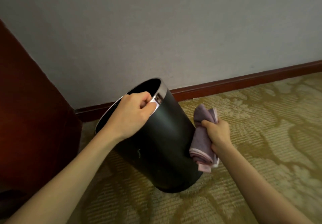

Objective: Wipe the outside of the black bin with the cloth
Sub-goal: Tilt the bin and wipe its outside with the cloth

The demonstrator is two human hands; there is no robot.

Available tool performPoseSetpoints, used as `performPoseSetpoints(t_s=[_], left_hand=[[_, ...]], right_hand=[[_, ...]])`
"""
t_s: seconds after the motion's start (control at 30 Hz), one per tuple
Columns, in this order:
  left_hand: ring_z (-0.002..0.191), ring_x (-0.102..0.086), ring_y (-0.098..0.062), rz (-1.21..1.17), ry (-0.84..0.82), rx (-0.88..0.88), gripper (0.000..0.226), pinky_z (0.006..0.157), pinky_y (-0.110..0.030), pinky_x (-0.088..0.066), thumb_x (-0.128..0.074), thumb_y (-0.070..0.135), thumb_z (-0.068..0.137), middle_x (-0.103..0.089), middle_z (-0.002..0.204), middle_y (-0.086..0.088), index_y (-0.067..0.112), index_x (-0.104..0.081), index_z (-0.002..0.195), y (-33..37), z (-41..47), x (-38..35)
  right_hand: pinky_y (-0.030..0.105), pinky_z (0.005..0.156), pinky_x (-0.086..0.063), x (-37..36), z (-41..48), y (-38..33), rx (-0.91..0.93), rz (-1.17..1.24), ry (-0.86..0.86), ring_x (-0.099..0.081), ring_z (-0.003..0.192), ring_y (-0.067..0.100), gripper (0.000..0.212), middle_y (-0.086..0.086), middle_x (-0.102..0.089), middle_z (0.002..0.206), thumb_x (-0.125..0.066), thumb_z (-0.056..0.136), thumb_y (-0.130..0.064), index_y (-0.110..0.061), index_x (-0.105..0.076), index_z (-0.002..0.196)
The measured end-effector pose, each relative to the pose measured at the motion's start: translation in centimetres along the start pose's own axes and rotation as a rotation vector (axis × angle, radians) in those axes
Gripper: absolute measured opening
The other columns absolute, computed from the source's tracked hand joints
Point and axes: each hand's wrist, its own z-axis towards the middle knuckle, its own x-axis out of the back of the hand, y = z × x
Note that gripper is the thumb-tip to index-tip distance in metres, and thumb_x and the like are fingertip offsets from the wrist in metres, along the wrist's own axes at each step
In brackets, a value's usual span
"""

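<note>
The black bin (162,147) with a shiny silver rim stands tilted on the carpet, its open mouth leaning toward the left. My left hand (132,114) grips the near side of the rim, fingers curled over the edge. My right hand (217,135) is closed on a folded mauve cloth (202,140) with pale pink edging. The cloth presses against the bin's right side, about mid-height. A small pale mark shows on the bin's front wall.
A dark red-brown wooden furniture panel (31,119) stands close on the left. The grey wall (156,32) and a red-brown skirting board (244,79) run behind the bin. Patterned yellow-beige carpet (261,145) spreads to the right and front.
</note>
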Motion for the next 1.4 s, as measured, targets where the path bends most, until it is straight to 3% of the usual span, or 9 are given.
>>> performPoseSetpoints(t_s=[0.07, 0.13, 0.23, 0.43, 0.57, 0.73, 1.0, 1.2, 1.4], left_hand=[[0.049, -0.040, -0.028, -0.017, -0.040, -0.018, 0.032, 0.051, -0.048, -0.037, -0.054, 0.021, 0.087, -0.047, 0.053, -0.016, -0.003, -0.047, 0.067, 0.3, 0.1, -0.1], [0.055, -0.047, -0.036, -0.015, -0.086, -0.050, 0.032, 0.054, -0.050, -0.038, -0.054, 0.024, 0.088, -0.053, 0.060, -0.023, -0.003, -0.050, 0.070, 0.9, -0.1, -0.6], [0.054, -0.052, -0.026, -0.007, -0.161, -0.095, 0.024, 0.051, -0.044, -0.039, -0.054, 0.025, 0.089, -0.056, 0.060, -0.012, 0.008, -0.053, 0.071, 2.3, -0.9, -2.6], [0.073, -0.056, -0.035, 0.211, -0.300, -0.260, 0.019, 0.061, -0.041, -0.043, -0.047, 0.029, 0.089, -0.057, 0.078, -0.013, 0.014, -0.046, 0.078, 6.1, -1.9, -9.7], [0.068, -0.056, -0.029, 0.278, -0.382, -0.309, 0.015, 0.060, -0.044, -0.048, -0.044, 0.031, 0.090, -0.055, 0.075, -0.007, 0.019, -0.042, 0.083, 6.1, -4.9, -12.5], [0.070, -0.057, -0.026, 0.333, -0.327, -0.376, 0.016, 0.063, -0.045, -0.050, -0.041, 0.032, 0.093, -0.057, 0.077, -0.004, 0.018, -0.044, 0.086, 6.0, -5.8, -11.7], [0.056, -0.055, -0.018, 0.757, -0.131, -0.839, 0.033, 0.051, -0.028, -0.042, -0.050, 0.040, 0.090, -0.058, 0.062, 0.000, 0.015, -0.058, 0.069, -0.9, -8.2, -4.9], [0.058, -0.052, -0.017, 0.788, -0.160, -0.929, 0.044, 0.054, -0.029, -0.043, -0.047, 0.051, 0.090, -0.053, 0.063, 0.001, 0.016, -0.051, 0.065, -3.3, -6.1, -3.0], [0.046, -0.052, -0.013, 0.702, -0.093, -0.869, 0.048, 0.042, -0.026, -0.041, -0.047, 0.050, 0.091, -0.053, 0.052, 0.003, 0.017, -0.050, 0.057, -2.0, -6.6, -4.8]], right_hand=[[0.040, 0.070, -0.056, 0.1, -0.4, -1.0, -0.051, 0.125, -0.047, -0.066, 0.080, 0.027, 0.013, 0.013, -0.068, 0.086, -0.067, 0.074, -0.013, -0.013, -0.063, 0.086], [0.030, 0.054, -0.054, 0.4, -0.8, -1.9, -0.105, 0.260, -0.087, -0.067, 0.072, 0.023, 0.016, 0.012, -0.068, 0.082, -0.066, 0.075, -0.010, -0.008, -0.061, 0.089], [0.023, 0.042, -0.049, 1.5, -0.7, -3.2, -0.112, 0.381, -0.100, -0.067, 0.060, 0.019, 0.013, 0.011, -0.066, 0.077, -0.064, 0.076, -0.005, -0.004, -0.059, 0.087], [0.024, 0.048, -0.050, 5.9, -0.1, -3.1, 0.030, 0.307, -0.006, -0.063, 0.058, 0.017, 0.010, 0.009, -0.064, 0.070, -0.064, 0.070, -0.003, -0.010, -0.063, 0.077], [0.032, 0.058, -0.049, 9.9, 0.1, -1.3, 0.057, 0.162, 0.089, -0.061, 0.066, 0.022, 0.014, 0.008, -0.063, 0.072, -0.065, 0.061, -0.014, -0.014, -0.062, 0.074], [0.035, 0.060, -0.051, 10.7, -0.8, 0.5, 0.015, 0.173, 0.104, -0.063, 0.070, 0.026, 0.015, 0.009, -0.065, 0.075, -0.066, 0.059, -0.016, -0.017, -0.064, 0.074], [0.042, 0.072, -0.054, 8.3, -1.9, 1.8, 0.019, 0.164, 0.041, -0.066, 0.080, 0.029, 0.018, 0.011, -0.069, 0.081, -0.066, 0.059, -0.017, -0.015, -0.065, 0.077], [0.047, 0.081, -0.055, 7.5, -2.3, 1.9, 0.012, 0.145, 0.073, -0.066, 0.087, 0.030, 0.014, 0.014, -0.069, 0.088, -0.067, 0.064, -0.017, -0.017, -0.064, 0.078], [0.038, 0.067, -0.054, 9.2, -2.3, 1.3, -0.005, 0.149, 0.107, -0.065, 0.081, 0.030, 0.014, 0.014, -0.068, 0.089, -0.067, 0.062, -0.020, -0.019, -0.063, 0.076]])
